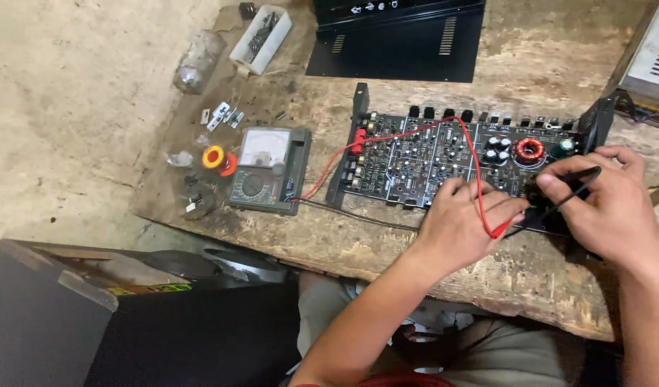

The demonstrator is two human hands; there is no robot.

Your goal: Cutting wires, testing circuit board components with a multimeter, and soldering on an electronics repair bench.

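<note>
A: Starting at the far left, what do you have?

B: A clear plastic bottle (198, 60) lying on its side and a white tray of small parts (261, 30) at the bench's (415, 247) back edge; nearer me a reel of solder (215, 157), then the analogue multimeter (270, 170), face up; its red lead (387, 137) and black lead (358, 213) run off to the right.

A: And the board?

B: The circuit board (430, 161) sits in its black chassis right of the meter; long axis left to right along the bench, the copper coil (528, 150) toward its right end, the row of black knobs on the far edge.

A: The hands?

B: My left hand (462, 226) is curled narrow, pinching the red probe (500, 229) near the board's front edge, tip pointing up and right; my right hand (612, 204) is closed on the black probe (576, 185), which slants down and left toward the red one.

A: Advice?

B: I'd judge it best to rest both wrists on the bench; touch only one point with each tip; keep the bare tips apart; look at the needle without shifting either hand.
</note>
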